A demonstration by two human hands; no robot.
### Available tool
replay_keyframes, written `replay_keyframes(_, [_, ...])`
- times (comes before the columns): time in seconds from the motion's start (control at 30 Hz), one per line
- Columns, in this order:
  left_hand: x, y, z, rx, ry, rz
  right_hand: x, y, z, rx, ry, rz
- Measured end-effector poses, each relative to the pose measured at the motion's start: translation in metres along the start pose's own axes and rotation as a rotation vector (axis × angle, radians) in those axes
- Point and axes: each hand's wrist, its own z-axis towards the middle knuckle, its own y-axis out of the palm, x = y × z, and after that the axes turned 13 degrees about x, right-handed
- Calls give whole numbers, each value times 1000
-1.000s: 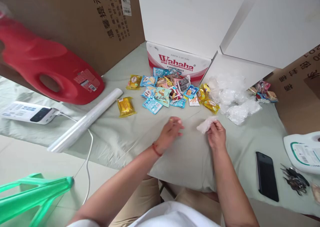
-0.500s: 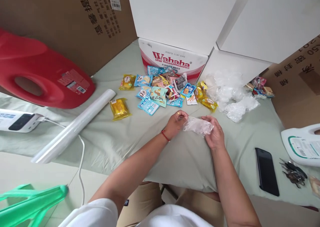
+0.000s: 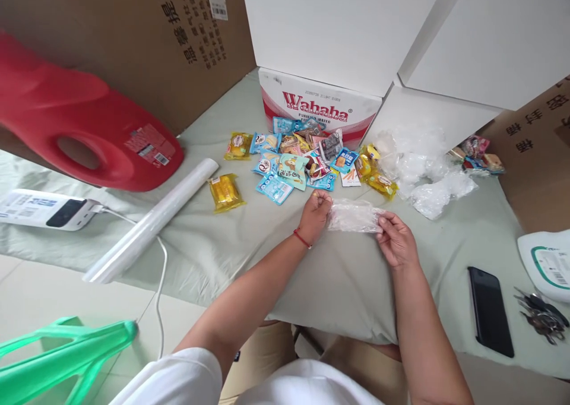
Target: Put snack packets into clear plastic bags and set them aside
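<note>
A crumpled clear plastic bag (image 3: 354, 216) is stretched between my two hands, above the pale green cloth (image 3: 329, 280). My left hand (image 3: 316, 214), with a red string at the wrist, pinches its left end. The right end is pinched between thumb and fingers of my right hand (image 3: 395, 237). Beyond them lies a pile of small wrapped snacks (image 3: 291, 166), blue, yellow and pink. One yellow packet (image 3: 226, 192) sits apart on the left. Several crumpled clear bags (image 3: 423, 182) are heaped to the right of the pile.
On the left are a red jug (image 3: 93, 132), a clear plastic roll (image 3: 151, 222), a white power bank (image 3: 48, 209) with a cable and a green plastic object (image 3: 80, 357). A Wahaha box (image 3: 318, 108) stands behind. On the right lie a phone (image 3: 490, 311), keys (image 3: 541, 316) and a white bottle (image 3: 545, 265).
My hands have moved slightly apart, and the bag between them is pulled longer and straighter. The whole view has shifted, so things appear further right.
</note>
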Motion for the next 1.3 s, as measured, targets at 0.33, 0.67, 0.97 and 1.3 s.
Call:
replay_keyframes(0.33, [3, -10, -4, -96, 462, 208, -12, 2, -4, 89, 73, 110])
replay_keyframes(0.67, [8, -8, -9, -251, 559, 458, -9, 8, -17, -89, 142, -33])
replay_keyframes(0.97, [0, -6, -3, -205, 230, 270, -2, 2, -8, -79, -47, -115])
replay_keyframes(1.3, [5, -13, 13, 10, 223, 163, -19, -49, -25, 203, -303, -286])
